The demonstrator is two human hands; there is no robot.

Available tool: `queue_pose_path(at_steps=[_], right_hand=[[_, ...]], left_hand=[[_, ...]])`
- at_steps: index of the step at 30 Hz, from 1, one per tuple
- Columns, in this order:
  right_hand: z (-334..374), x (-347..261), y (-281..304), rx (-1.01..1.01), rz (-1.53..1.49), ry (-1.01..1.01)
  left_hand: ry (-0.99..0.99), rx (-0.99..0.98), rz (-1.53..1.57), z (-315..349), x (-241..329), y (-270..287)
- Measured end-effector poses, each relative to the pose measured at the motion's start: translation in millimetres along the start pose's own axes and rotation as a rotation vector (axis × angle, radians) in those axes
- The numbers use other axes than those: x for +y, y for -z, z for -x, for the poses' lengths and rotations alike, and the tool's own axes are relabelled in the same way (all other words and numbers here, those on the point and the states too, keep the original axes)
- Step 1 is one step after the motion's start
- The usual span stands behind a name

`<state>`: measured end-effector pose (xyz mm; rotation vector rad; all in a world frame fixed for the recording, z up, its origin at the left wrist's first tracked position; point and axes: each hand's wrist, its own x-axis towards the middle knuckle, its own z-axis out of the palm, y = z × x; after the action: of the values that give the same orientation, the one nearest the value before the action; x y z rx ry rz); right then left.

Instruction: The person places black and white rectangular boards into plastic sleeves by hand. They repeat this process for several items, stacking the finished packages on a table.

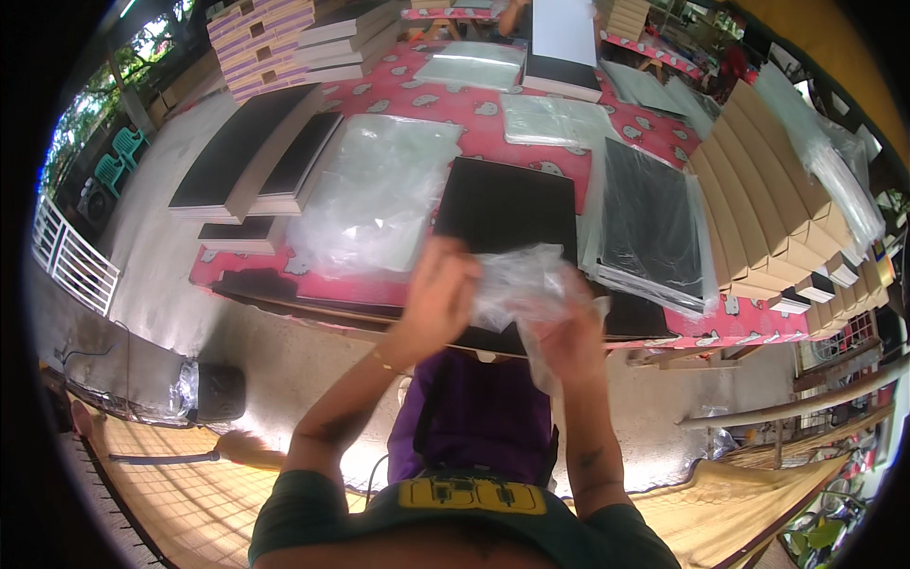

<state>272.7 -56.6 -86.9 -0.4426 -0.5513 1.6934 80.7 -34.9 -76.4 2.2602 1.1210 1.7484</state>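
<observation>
A crumpled clear plastic bag [519, 284] is bunched up between my two hands, above the near edge of the table. My left hand [442, 296] is closed on the left side of this bag, its fingers slightly blurred. On the bag's right side my right hand [567, 327] grips the film, and part of the plastic hangs down below it. Directly beyond my hands lies a flat black sheet or cover [507, 204]. To its left is a pile of clear plastic bags [374, 194]. On the right lies a black sheet in clear plastic [649, 213].
Thick black-topped stacks [242, 142] stand at the left of the pink patterned table [379, 90]. Brown cartons [763, 194] line the right side, with plastic bags [825, 161] over them. Across the table, another person's hand [513, 17] is beside a white sheet [563, 30].
</observation>
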Motion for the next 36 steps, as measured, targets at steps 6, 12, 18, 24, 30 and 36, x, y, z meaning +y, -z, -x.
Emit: queue_pose_path(at_steps=[6,12,18,24,30,36], right_hand=[[-11,-62,5,-0.381,0.658,-0.316],[-28,-86,-45,-0.045,2.420,0.050],[-21,-143,4,-0.301,2.211,-0.111],[-14,-103,37,-0.546,0.535,-0.020],[8,-70,50,-0.537,0.831,-0.245],[2,-69,65,-0.471,0.566,-0.332]], left_hand=[[0.058,-0.651,0.241,-41,-7,85],[0.253,-0.711,-0.572,-54,-27,34],[0.250,-0.434,0.298,-55,-39,86],[0.154,-1.121,0.167,-43,9,63],[1.062,-0.347,0.956,-9,9,59],[0.785,-0.283,1.077,8,-11,68]])
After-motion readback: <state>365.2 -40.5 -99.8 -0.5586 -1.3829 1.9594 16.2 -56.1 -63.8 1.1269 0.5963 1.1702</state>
